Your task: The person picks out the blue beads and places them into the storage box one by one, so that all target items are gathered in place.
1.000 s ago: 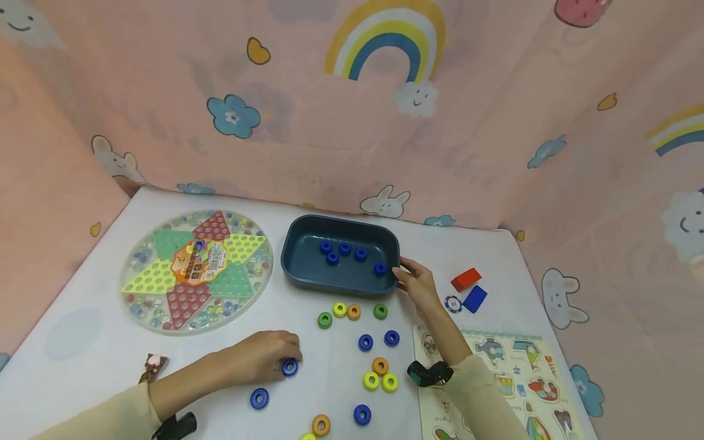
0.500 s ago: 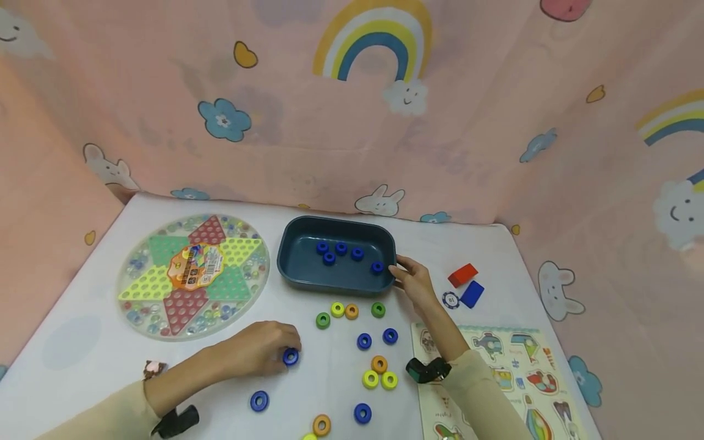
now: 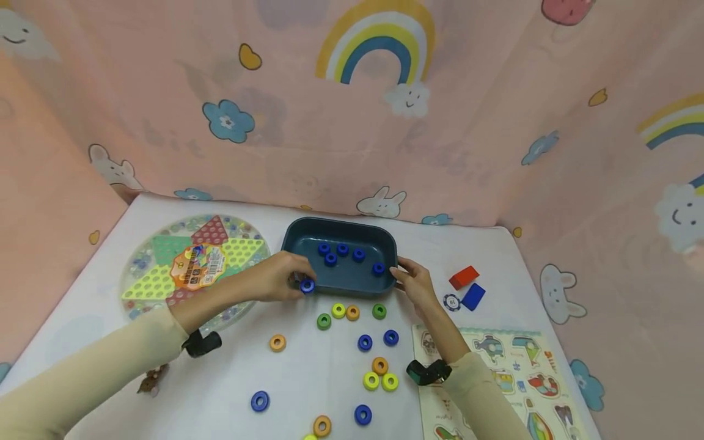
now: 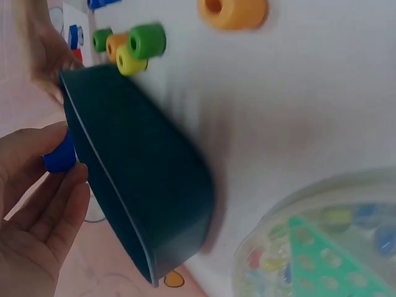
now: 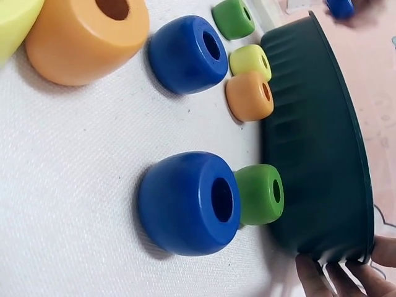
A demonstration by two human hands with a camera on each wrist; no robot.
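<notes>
Between its thumb and fingers my left hand (image 3: 279,276) pinches a blue bead (image 3: 307,285) with a round hole. The bead is at the near left rim of the dark teal tray (image 3: 335,285); in the left wrist view the blue bead (image 4: 60,154) is held just beside the tray wall (image 4: 142,167). My right hand (image 3: 416,283) grips the tray's right end, thumb at the rim and fingers (image 5: 343,281) against the outer wall. Inside the tray lie several blue beads (image 3: 342,249).
Loose beads in green (image 3: 324,321), orange (image 3: 277,343), yellow (image 3: 371,381) and blue (image 3: 260,401) lie in front of the tray. A marble board (image 3: 148,286) is partly under my left forearm. Right are a red block (image 3: 464,277), blue block (image 3: 473,297), chip (image 3: 452,302) and picture puzzle (image 3: 506,348).
My left hand has lifted the blue bead from the near tabletop and moved forward to the tray rim, baring an orange bead. My right hand stays on the tray.
</notes>
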